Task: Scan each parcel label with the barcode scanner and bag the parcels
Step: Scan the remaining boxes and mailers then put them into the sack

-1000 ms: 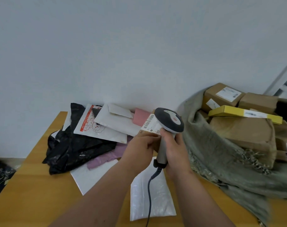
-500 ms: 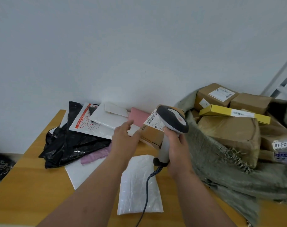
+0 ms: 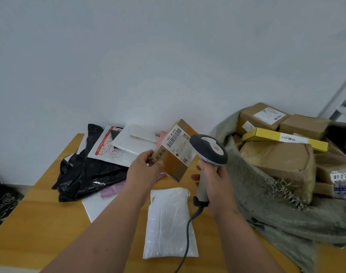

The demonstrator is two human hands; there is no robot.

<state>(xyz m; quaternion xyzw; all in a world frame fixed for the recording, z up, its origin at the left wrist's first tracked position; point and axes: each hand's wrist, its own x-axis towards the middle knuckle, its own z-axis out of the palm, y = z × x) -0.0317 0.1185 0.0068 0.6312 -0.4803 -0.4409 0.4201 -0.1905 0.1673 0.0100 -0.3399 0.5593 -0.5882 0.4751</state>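
My left hand [image 3: 143, 168] grips a small brown cardboard parcel [image 3: 173, 161] by its near left corner and holds it tilted above the table. Its white barcode label [image 3: 178, 142] faces up toward me. My right hand [image 3: 214, 181] holds the grey barcode scanner [image 3: 208, 149] by its handle, the head just right of the label. The scanner's coiled cable [image 3: 187, 233] hangs down across a white padded mailer [image 3: 169, 223] lying flat below both hands. A grey-green woven sack [image 3: 257, 194] at the right holds several brown boxes [image 3: 276, 156] and a long yellow box [image 3: 282, 137].
A heap of soft mailers lies at the back left of the wooden table [image 3: 40, 223]: black plastic bags [image 3: 85, 174], a white bubble mailer with red print [image 3: 107, 148], another white mailer [image 3: 134, 140] and pink ones [image 3: 109, 192]. A white wall stands behind. A metal frame [image 3: 339, 97] leans at right.
My left hand let go of the parcel, then took it again by its corner and lifted it, tilting the label toward me. The scanner stayed in my right hand, close to the label.
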